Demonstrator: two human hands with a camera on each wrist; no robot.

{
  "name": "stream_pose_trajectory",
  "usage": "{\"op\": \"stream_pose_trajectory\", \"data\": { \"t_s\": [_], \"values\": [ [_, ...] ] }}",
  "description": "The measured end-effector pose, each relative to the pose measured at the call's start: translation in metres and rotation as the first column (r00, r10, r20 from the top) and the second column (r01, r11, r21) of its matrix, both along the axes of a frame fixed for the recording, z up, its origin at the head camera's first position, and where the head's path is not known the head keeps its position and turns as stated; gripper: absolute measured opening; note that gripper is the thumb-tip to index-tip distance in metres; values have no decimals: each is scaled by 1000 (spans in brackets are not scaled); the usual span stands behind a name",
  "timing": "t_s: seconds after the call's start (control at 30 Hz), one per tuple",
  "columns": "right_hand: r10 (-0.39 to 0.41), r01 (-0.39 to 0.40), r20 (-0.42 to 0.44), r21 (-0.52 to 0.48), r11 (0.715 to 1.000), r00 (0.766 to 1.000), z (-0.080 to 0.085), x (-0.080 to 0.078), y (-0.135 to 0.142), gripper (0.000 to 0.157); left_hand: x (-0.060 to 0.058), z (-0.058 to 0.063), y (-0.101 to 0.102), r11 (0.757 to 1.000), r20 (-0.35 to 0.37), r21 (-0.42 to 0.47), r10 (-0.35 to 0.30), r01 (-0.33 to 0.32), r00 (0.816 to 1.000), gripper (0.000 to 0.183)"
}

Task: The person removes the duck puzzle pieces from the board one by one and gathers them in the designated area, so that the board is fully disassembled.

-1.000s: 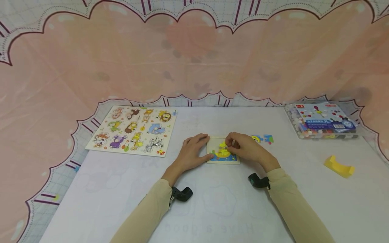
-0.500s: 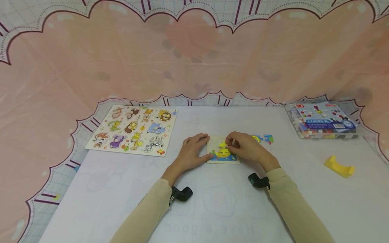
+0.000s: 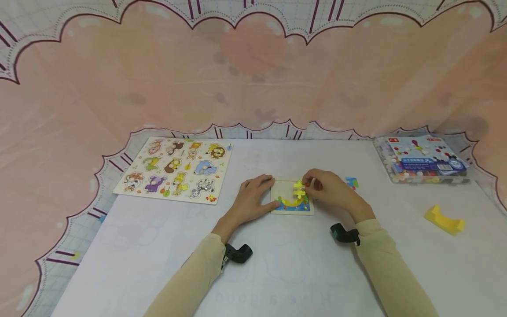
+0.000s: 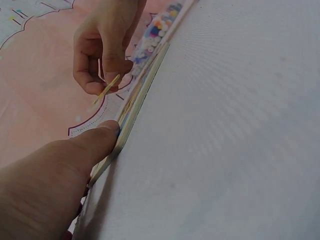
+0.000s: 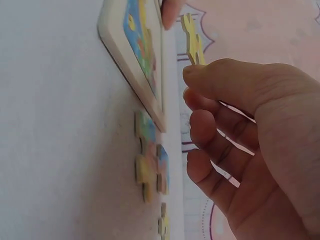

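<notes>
My right hand (image 3: 330, 191) pinches a yellow jigsaw piece (image 3: 299, 189) between thumb and fingertips, above the right part of a small wooden puzzle board (image 3: 282, 189). In the right wrist view the jigsaw piece (image 5: 191, 40) stands clear of the board (image 5: 117, 42), edge toward the camera. Across the board's lower part runs a blue printed strip with a yellow curved shape; its upper part is bare wood. My left hand (image 3: 253, 198) rests at the board's left side, fingers spread, with the thumb on the lower left corner. The left wrist view shows that thumb (image 4: 100, 140) against the board's edge.
Loose jigsaw pieces (image 5: 145, 132) lie on the table beyond the board, partly hidden by my right hand in the head view. An animal puzzle board (image 3: 178, 169) lies at left. A clear box of beads (image 3: 425, 158) and a yellow curved block (image 3: 444, 220) are at right.
My right hand has lifted the yellow jigsaw piece from the board's middle and moved it to the right. The left hand stays in place. The head view has shifted slightly.
</notes>
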State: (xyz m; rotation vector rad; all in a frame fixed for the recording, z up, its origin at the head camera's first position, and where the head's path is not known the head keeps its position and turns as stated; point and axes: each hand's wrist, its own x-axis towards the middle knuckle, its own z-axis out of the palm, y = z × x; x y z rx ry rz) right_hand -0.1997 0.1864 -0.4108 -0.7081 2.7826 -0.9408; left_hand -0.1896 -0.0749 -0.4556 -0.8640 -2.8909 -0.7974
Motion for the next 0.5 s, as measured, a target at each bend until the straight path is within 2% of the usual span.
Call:
{"op": "stream_pose_trajectory", "data": {
  "t_s": [0.5],
  "values": [
    [-53,53,-19,-15,998,998,1,-5,26,14,0,0,-1,1000,-5,8,1,-1,1000,70]
  ]
}}
